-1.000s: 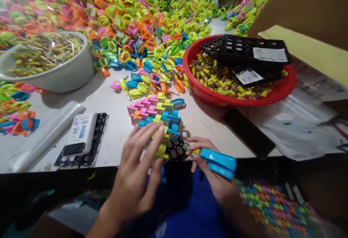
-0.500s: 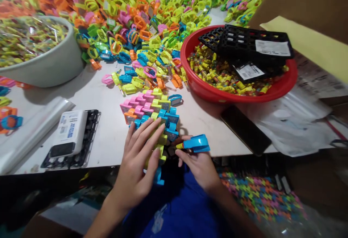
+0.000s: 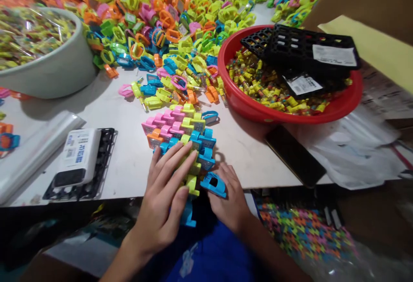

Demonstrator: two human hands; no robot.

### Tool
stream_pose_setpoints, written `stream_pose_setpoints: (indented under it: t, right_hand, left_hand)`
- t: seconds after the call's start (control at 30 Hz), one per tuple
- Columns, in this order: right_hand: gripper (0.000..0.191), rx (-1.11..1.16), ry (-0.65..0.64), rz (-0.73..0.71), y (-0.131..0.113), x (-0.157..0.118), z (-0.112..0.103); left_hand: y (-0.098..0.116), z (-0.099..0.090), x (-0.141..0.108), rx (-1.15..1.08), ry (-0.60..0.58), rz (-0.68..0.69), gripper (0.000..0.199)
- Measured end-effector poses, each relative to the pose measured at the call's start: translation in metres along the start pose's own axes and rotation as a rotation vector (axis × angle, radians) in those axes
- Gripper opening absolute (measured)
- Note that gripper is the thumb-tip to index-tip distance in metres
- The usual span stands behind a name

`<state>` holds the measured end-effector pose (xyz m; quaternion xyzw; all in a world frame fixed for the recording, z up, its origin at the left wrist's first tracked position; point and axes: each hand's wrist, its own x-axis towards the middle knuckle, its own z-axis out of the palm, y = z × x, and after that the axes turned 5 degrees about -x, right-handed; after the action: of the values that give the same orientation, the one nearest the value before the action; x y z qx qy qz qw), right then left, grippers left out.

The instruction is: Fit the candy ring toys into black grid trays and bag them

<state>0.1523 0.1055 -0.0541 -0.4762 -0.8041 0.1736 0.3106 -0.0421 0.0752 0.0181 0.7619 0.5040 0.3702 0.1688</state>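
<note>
My left hand (image 3: 167, 191) lies with fingers stretched across closely packed rows of plastic toy watches (image 3: 176, 125) in pink, orange, yellow-green and blue. Its thumb lies along the near right side of the rows, which reach past the table's front edge. In my right hand (image 3: 230, 198) is a blue toy watch (image 3: 213, 184), held close against the right side of the rows, a dark opening in it facing up. Some of the right fingertips are hidden behind the watch. Another blue watch (image 3: 210, 116) lies just behind the rows.
A red basin (image 3: 238, 101) with yellow-capped tubes and black trays (image 3: 312, 50) stands right. A grey tub (image 3: 71, 71) stands left. Loose watches (image 3: 155, 11) heap at the back. A phone (image 3: 295, 155), a white device (image 3: 77, 157) on a black tray and plastic bags (image 3: 41, 153) lie nearer.
My right hand has moved slightly left and turned the blue toy watch against the rows. The yellow tip that stuck out of it no longer shows. My left hand stays on the rows.
</note>
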Motion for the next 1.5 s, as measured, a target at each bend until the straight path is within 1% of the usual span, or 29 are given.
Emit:
stream_pose_setpoints:
  t: [0.07, 0.17, 0.3, 0.5, 0.6, 0.7, 0.73, 0.77, 0.8, 0.87, 0.93, 0.97, 1.03, 1.1, 1.13, 1.17, 1.2, 1.27, 1.33, 1.4, 1.47, 1.5]
  right_hand:
    - [0.027, -0.076, -0.016, -0.033, 0.003, -0.002, 0.001]
    - [0.038, -0.114, -0.039, -0.09, 0.004, -0.006, -0.001]
    - [0.04, -0.157, -0.047, -0.151, -0.002, -0.008, -0.002]
    - [0.034, -0.19, -0.035, -0.093, -0.023, -0.002, 0.002]
    - [0.041, -0.236, -0.059, -0.055, -0.029, -0.004, 0.005]
    - [0.052, -0.203, -0.091, -0.019, -0.024, -0.008, 0.002]
    - [0.051, -0.159, -0.105, -0.001, -0.019, -0.007, -0.002]
    - [0.045, -0.098, -0.106, 0.02, -0.013, -0.004, -0.007]
    - [0.038, -0.03, -0.092, 0.05, -0.006, 0.0, -0.013]
    - [0.027, 0.098, -0.016, 0.128, 0.009, 0.016, -0.025]
    - [0.025, 0.158, 0.08, 0.17, 0.023, 0.04, -0.034]
    - [0.026, 0.155, 0.095, 0.157, 0.029, 0.053, -0.035]
    - [0.037, 0.117, 0.06, 0.085, 0.038, 0.08, -0.031]
    - [0.053, 0.008, -0.014, 0.025, 0.043, 0.103, -0.021]
    - [0.056, -0.059, -0.043, 0.008, 0.045, 0.111, -0.015]
    - [0.054, -0.12, -0.056, 0.007, 0.047, 0.116, -0.01]
    - [0.048, -0.167, -0.053, 0.017, 0.049, 0.119, -0.006]
    - [0.029, -0.197, -0.014, 0.067, 0.054, 0.115, -0.003]
    - [0.015, -0.185, 0.022, 0.104, 0.059, 0.101, -0.007]
    - [0.011, -0.109, 0.051, 0.144, 0.064, 0.08, -0.019]
    - [0.012, 0.075, 0.104, 0.229, 0.065, 0.059, -0.035]
    - [0.017, 0.188, 0.144, 0.279, 0.065, 0.051, -0.044]
  left_hand:
    - [-0.002, 0.002, -0.007, 0.005, 0.034, 0.038, 0.054]
    - [-0.006, 0.008, -0.019, 0.028, 0.09, 0.089, 0.058]
    - [-0.008, 0.015, -0.025, 0.008, 0.149, 0.096, 0.055]
    - [-0.011, 0.018, -0.02, -0.006, 0.155, 0.133, 0.056]
    - [-0.013, 0.017, -0.02, -0.017, 0.14, 0.156, 0.053]
    - [-0.016, 0.014, -0.022, 0.001, 0.112, 0.193, 0.049]
    - [-0.017, 0.013, -0.022, 0.016, 0.105, 0.199, 0.049]
    - [-0.017, 0.011, -0.023, 0.033, 0.102, 0.2, 0.049]
    - [-0.016, 0.009, -0.024, 0.049, 0.101, 0.199, 0.05]
    - [-0.014, 0.004, -0.024, 0.069, 0.111, 0.19, 0.051]
    - [-0.008, -0.001, -0.021, 0.068, 0.142, 0.184, 0.051]
    - [-0.004, -0.004, -0.018, 0.063, 0.154, 0.185, 0.051]
    - [0.004, -0.009, -0.01, 0.06, 0.15, 0.185, 0.051]
    - [0.011, -0.013, -0.002, 0.067, 0.098, 0.187, 0.051]
    - [0.013, -0.015, 0.002, 0.074, 0.07, 0.186, 0.051]
    - [0.015, -0.016, 0.004, 0.084, 0.049, 0.19, 0.051]
    - [0.016, -0.016, 0.006, 0.096, 0.036, 0.196, 0.051]
    - [0.015, -0.018, 0.005, 0.112, 0.026, 0.208, 0.051]
    - [0.011, -0.019, 0.001, 0.106, 0.038, 0.203, 0.051]
    - [0.008, -0.02, -0.003, 0.083, 0.06, 0.177, 0.05]
    - [0.006, -0.02, -0.005, 0.067, 0.067, 0.152, 0.049]
    - [0.006, -0.019, -0.005, 0.064, 0.055, 0.145, 0.049]
